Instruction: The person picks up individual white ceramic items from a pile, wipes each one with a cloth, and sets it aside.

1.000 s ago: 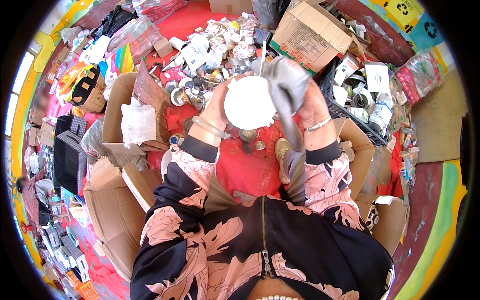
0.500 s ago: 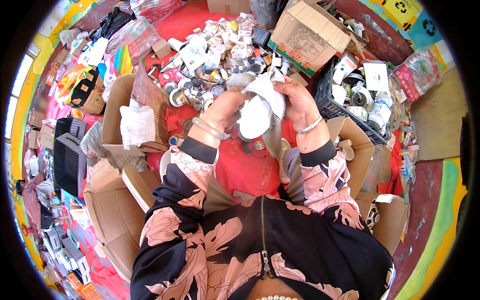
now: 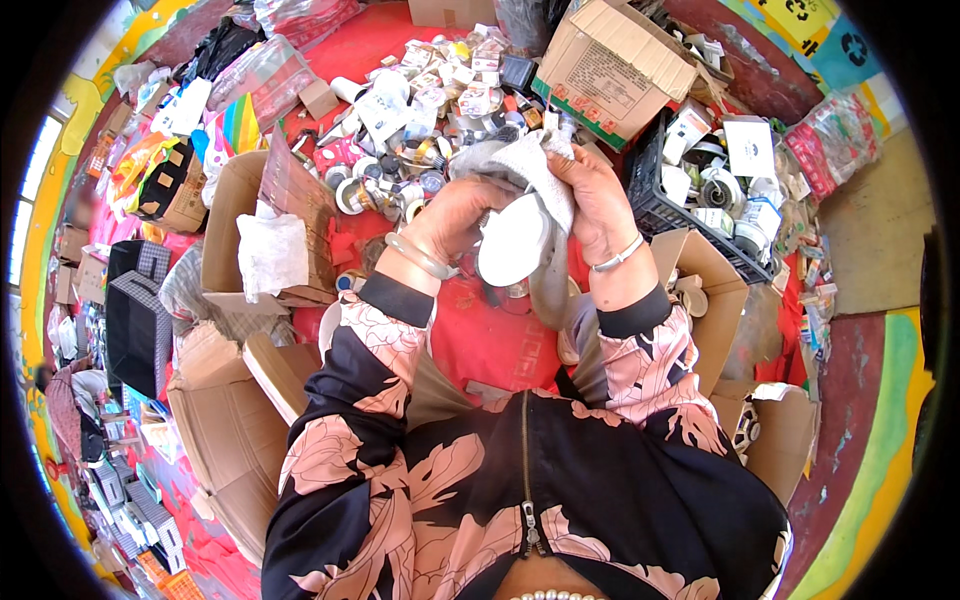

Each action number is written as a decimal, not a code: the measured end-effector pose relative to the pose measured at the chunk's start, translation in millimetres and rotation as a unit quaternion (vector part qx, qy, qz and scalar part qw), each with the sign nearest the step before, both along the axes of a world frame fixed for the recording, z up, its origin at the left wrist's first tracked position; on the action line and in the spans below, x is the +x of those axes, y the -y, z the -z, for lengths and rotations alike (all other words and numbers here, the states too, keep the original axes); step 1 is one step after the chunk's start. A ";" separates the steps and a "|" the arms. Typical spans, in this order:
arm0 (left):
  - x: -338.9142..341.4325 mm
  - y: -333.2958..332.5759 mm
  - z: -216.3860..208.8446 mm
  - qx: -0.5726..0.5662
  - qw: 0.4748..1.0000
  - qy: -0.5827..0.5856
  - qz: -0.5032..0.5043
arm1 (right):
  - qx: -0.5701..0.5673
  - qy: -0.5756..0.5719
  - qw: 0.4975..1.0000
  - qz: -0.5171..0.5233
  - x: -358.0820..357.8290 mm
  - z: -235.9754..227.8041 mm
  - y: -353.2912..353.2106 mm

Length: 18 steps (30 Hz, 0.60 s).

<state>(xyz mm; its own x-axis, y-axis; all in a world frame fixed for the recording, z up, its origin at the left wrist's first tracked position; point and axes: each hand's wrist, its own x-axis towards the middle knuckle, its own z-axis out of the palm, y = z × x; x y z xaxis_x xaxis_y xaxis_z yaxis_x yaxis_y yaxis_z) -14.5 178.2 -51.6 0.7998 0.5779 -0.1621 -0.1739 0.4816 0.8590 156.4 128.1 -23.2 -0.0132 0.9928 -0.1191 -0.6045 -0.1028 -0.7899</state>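
Observation:
A white object with a smooth oval face (image 3: 512, 240) is between my hands, above the red floor covering. My left hand (image 3: 452, 222) grips it from the left side, fingers mostly hidden behind it and the cloth. A greyish-white cloth (image 3: 548, 190) drapes over its top and right side, one end hanging down. My right hand (image 3: 594, 205) is closed on this cloth, thumb and fingers pinching it against the object's upper right. The exact kind of the white object cannot be made out.
Beyond my hands lies a heap of small mixed items (image 3: 430, 110). A black crate (image 3: 655, 205) full of white round parts and boxes stands right. Open cardboard boxes flank me, left (image 3: 225, 240) and right (image 3: 725, 300). A large carton (image 3: 610, 70) stands behind.
The white object has turned so its oval face shows more fully. The cloth has shifted across its top, and my right hand has moved slightly along with it.

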 end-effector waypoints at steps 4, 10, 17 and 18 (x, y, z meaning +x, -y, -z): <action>2.1 3.2 -0.8 0.259 0.965 -0.027 -0.006 | -0.005 -0.009 1.000 0.008 10.2 0.7 -4.3; -6.7 3.6 9.1 0.464 0.884 -0.035 0.047 | 0.004 -0.008 0.972 0.235 59.2 4.7 -27.4; -21.0 14.0 -5.9 -0.016 0.988 0.151 -0.032 | 0.070 -0.135 0.970 0.189 96.8 -11.0 -8.5; -21.5 15.1 -2.7 -0.021 0.978 0.203 -0.039 | 0.061 -0.133 0.978 0.152 92.2 -6.2 -10.0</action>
<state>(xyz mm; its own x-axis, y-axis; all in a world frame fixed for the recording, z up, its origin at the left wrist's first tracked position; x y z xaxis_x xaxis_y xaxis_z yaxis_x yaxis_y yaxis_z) -36.0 163.0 -48.9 0.7567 0.6397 0.1345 -0.5342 0.4866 0.6913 248.6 138.2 -17.0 0.2700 0.9624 -0.0311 -0.7777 0.1989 -0.5964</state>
